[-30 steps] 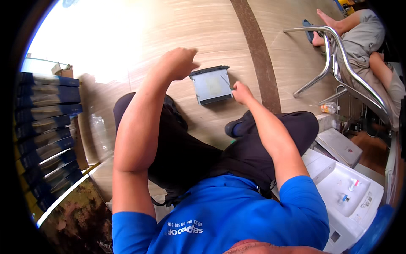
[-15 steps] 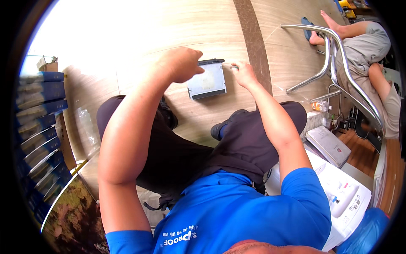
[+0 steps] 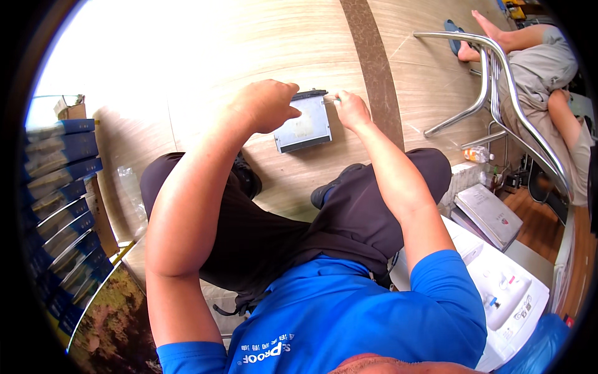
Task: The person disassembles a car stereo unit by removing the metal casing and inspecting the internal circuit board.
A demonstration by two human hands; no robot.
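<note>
At twelve o'clock, a flat-sided grey metal unit point(image 3: 303, 129) with a black end panel point(image 3: 310, 95) lies on streaked floor tiles point(image 3: 311, 50). The right hand point(image 3: 353, 111) pinches a slim tool point(image 3: 336, 101); whether the left hand point(image 3: 265, 106) grips anything, I cannot tell. Farther, at two o'clock, stands a tubular metal chair point(image 3: 512, 87).

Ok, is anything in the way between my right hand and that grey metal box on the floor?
Nothing visible blocks it: between your right hand and the grey metal box there's only the slim tool that hand holds. Your left hand is at the box's opposite side.
</note>
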